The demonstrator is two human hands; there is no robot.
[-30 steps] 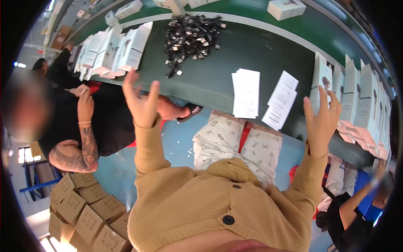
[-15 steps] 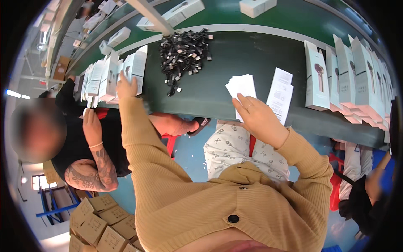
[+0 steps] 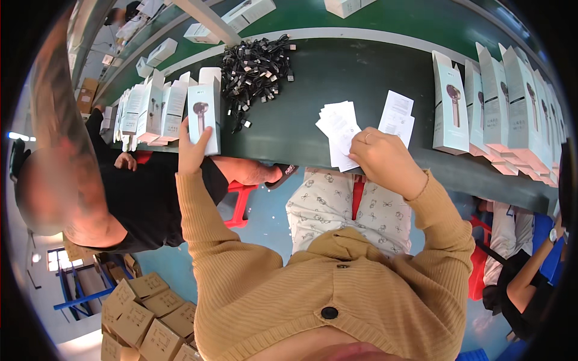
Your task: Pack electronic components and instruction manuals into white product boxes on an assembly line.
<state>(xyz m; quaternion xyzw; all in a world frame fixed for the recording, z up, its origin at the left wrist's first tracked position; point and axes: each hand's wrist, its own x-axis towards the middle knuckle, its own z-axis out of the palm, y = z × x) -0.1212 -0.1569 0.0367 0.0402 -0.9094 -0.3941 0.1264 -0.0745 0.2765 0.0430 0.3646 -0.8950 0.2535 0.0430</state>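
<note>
My left hand (image 3: pixel 195 146) is closed round the lower part of an upright white carton (image 3: pixel 209 96) with a dark round-headed device pictured on its front. Its top flap stands up. Over the near edge of the dark green bench, my right hand (image 3: pixel 384 157) pinches the edge of a white printed leaflet (image 3: pixel 343 139). That sheet lies at the front of a fanned pile of leaflets (image 3: pixel 339 113). A second leaflet stack (image 3: pixel 397 108) lies just beyond my right hand, partly hidden by it.
A heap of black USB cables (image 3: pixel 256 69) lies beside the carton. Rows of similar cartons stand at left (image 3: pixel 147 111) and right (image 3: pixel 518 108). Beyond the bench runs a green conveyor belt (image 3: pixel 301 17) with boxes on it. Co-workers sit on both sides; brown cardboard boxes (image 3: pixel 150 313) are piled behind.
My left hand has brought one carton rightward from the left row. My right hand has closed on a leaflet and shifted it slightly. The left co-worker has raised an arm.
</note>
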